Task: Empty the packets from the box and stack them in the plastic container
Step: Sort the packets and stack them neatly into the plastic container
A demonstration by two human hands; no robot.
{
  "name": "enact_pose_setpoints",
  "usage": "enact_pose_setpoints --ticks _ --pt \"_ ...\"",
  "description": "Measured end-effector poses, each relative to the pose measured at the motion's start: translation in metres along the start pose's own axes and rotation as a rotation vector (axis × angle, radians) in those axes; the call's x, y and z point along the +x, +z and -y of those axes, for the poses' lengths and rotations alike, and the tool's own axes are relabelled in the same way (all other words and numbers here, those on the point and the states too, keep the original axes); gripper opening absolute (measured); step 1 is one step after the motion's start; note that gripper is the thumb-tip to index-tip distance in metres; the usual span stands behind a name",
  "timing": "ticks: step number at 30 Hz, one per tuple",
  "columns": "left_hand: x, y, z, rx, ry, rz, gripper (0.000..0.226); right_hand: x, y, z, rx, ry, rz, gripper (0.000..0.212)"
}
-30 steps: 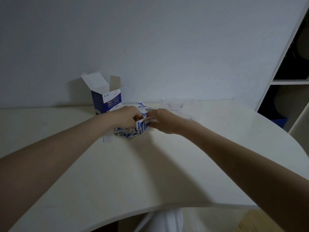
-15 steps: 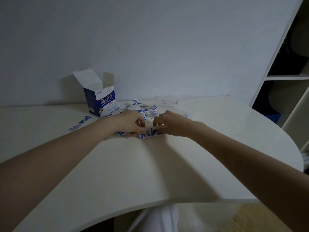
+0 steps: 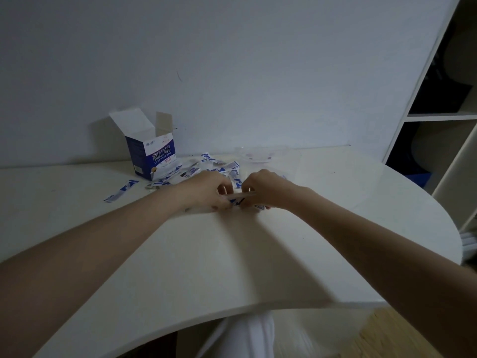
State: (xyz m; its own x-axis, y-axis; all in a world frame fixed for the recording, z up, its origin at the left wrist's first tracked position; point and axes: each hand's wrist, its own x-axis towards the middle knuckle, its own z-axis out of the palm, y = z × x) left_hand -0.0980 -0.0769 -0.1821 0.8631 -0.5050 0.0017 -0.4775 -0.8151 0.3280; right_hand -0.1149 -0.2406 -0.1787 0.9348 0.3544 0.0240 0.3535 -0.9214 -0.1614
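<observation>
At the frame's center, the left hand and right hand both pinch a thin bundle of flat, blue-and-white paper packets on the smooth white table. More packets lie scattered behind, beside the open blue cardboard box. The clear plastic container sits upper center.

A single wide-angle view from the person's head looks forward and down across the rounded white surface toward the pale wall behind it. The open blue-and-white cardboard box stands far from the lens, against that wall. Both forearms reach in from the bottom corners. Right of the box, at the frame's edge, stands a white shelf unit.
</observation>
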Motion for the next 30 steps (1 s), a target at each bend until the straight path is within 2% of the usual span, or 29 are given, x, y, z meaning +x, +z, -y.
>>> enact_pose_setpoints --ticks 3,6,11,13,15,18,19,21,23,25,27,30 --pt "0.000 -0.001 0.005 0.031 -0.026 -0.065 0.024 0.001 -0.001 -0.005 0.101 -0.008 0.043 0.005" --pt "-0.002 -0.006 0.009 0.048 -0.046 -0.066 0.011 0.000 -0.002 -0.013 0.156 -0.011 0.008 0.008" --pt "-0.006 -0.005 0.009 0.002 -0.066 -0.015 0.035 0.001 0.006 -0.008 0.056 -0.003 -0.001 0.016" --pt "-0.007 -0.013 0.006 -0.007 -0.084 -0.028 0.027 0.001 0.000 -0.009 0.108 -0.027 -0.005 0.014" --pt "-0.002 -0.028 0.005 -0.164 -0.110 -0.151 0.014 0.006 -0.019 -0.017 0.176 -0.022 -0.114 0.012" --pt "0.016 -0.052 -0.003 -0.578 -0.132 -0.359 0.020 0.017 -0.055 -0.030 0.403 0.054 -0.403 0.005" --pt "0.026 -0.058 -0.007 -0.629 -0.139 -0.418 0.019 0.021 -0.064 -0.035 0.515 0.095 -0.483 0.002" --pt "0.046 -0.063 -0.020 -0.558 -0.181 -0.491 0.017 0.031 -0.075 -0.044 0.651 0.195 -0.569 0.008" --pt "0.064 -0.063 -0.031 -0.378 -0.221 -0.480 0.019 0.042 -0.078 -0.054 0.574 0.271 -0.550 0.010" --pt "0.082 -0.059 -0.040 -0.214 -0.243 -0.393 0.015 0.051 -0.076 -0.063 0.398 0.310 -0.454 0.013" --pt "0.099 -0.054 -0.045 -0.121 -0.273 -0.311 0.015 0.059 -0.072 -0.070 0.254 0.346 -0.334 0.004" --pt "0.122 -0.045 -0.051 0.040 -0.290 -0.214 0.020 0.075 -0.065 -0.079 0.127 0.376 -0.204 0.013"
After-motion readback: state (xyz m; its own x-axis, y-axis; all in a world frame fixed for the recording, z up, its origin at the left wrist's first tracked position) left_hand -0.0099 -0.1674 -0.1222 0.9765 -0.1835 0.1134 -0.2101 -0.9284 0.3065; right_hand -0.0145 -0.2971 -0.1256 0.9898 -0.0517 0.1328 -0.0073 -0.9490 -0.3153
